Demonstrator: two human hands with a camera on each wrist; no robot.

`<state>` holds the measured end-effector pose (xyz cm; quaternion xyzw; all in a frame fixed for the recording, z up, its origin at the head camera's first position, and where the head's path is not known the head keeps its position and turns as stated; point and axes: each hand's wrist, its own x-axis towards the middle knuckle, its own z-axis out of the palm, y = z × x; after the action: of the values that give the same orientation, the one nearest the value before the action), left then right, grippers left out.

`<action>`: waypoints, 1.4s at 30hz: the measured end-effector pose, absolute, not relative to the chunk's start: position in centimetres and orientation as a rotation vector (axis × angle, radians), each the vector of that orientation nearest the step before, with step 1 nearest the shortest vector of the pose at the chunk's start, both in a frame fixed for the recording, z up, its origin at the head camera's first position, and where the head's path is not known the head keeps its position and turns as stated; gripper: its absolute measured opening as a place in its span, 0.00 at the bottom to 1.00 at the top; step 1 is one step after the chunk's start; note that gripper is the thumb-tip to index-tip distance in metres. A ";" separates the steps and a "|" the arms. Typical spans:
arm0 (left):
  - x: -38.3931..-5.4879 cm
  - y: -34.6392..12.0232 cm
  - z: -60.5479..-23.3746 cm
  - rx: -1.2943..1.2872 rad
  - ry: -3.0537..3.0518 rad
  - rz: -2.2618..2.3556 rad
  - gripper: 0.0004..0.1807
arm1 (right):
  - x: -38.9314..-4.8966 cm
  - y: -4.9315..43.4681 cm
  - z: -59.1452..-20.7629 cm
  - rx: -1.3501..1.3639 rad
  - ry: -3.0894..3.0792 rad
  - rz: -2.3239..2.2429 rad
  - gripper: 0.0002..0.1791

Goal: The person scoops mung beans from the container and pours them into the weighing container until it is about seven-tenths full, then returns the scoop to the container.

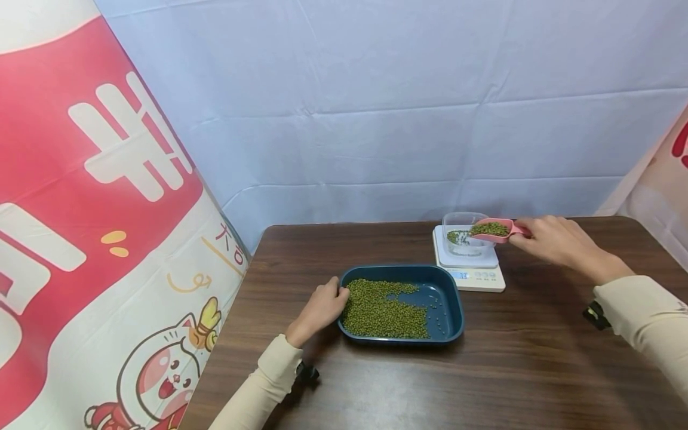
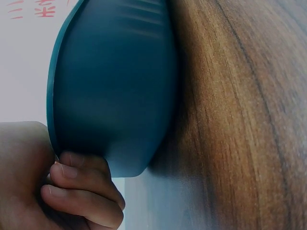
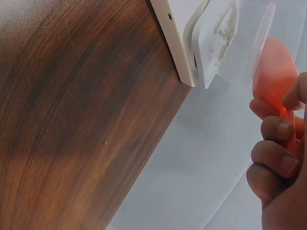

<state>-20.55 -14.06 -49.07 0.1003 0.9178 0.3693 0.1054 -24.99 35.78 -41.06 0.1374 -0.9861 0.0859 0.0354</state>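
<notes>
A dark blue tray (image 1: 454, 310) sits mid-table, its left half covered with green mung beans (image 1: 378, 307). My left hand (image 1: 318, 310) grips the tray's left rim; in the left wrist view the fingers (image 2: 84, 189) curl under the tray (image 2: 115, 86). My right hand (image 1: 553, 239) holds a pink scoop (image 1: 491, 230) full of beans over a clear plastic container (image 1: 463, 236) with a few beans inside. The container stands on a white digital scale (image 1: 473, 272). In the right wrist view the fingers (image 3: 276, 158) wrap the scoop (image 3: 273, 67) beside the container (image 3: 230, 38).
The brown wooden table (image 1: 537, 370) ends at a white draped backdrop (image 1: 403, 119). A red and white cartoon banner (image 1: 97, 239) stands at the left edge of the table.
</notes>
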 end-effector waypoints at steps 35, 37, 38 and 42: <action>-20.5 -13.9 -48.9 0.295 2.739 1.062 0.13 | -25.3 35.7 -39.7 0.467 -3.035 0.178 0.17; -20.5 -13.8 -48.9 0.295 2.750 1.054 0.13 | -25.4 35.8 -39.6 0.488 -3.034 0.166 0.17; -20.5 -13.8 -48.9 0.294 2.754 1.048 0.13 | -25.4 35.8 -39.6 0.494 -3.036 0.160 0.17; -20.5 -13.8 -48.9 0.293 2.758 1.044 0.12 | -25.6 35.8 -39.3 0.506 -3.039 0.148 0.16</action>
<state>-20.54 -13.76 -48.91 0.0985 0.9270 0.3508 0.0892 -25.58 35.76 -39.33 0.1639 -0.9849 0.0480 0.0284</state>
